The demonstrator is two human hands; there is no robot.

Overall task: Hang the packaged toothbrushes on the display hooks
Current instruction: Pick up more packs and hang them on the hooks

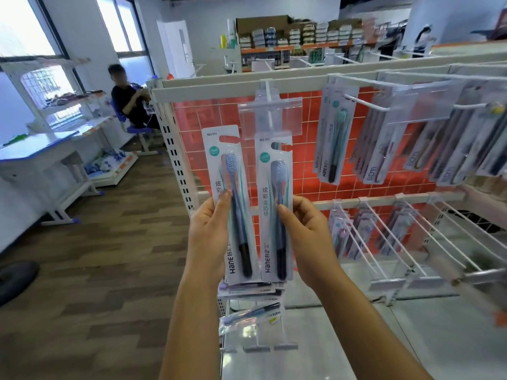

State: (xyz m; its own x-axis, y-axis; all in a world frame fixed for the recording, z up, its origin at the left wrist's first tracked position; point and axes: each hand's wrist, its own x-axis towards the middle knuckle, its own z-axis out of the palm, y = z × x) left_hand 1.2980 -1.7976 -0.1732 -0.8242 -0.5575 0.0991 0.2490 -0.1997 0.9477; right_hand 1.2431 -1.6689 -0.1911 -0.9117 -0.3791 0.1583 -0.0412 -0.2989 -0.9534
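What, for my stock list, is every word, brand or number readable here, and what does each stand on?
"NO.911": top of left pack, held by left hand, and right pack, held by right hand.
"Hane", "炫彩": down both those packs.
"Hane": hanging teal-brush pack.
"BDM", roughly: hanging packs beside it.
"Hane", upside down: loose pack below the hands.
Round stickers, far shelves: too blurred.

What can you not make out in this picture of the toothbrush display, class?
Head view: how many packs the pile holds; left pack and right pack cover it.
Head view: print on the green sticker; too small.
Head view: far shelf goods; blurred.
Head view: rightmost hanging packs; cut by the frame edge.
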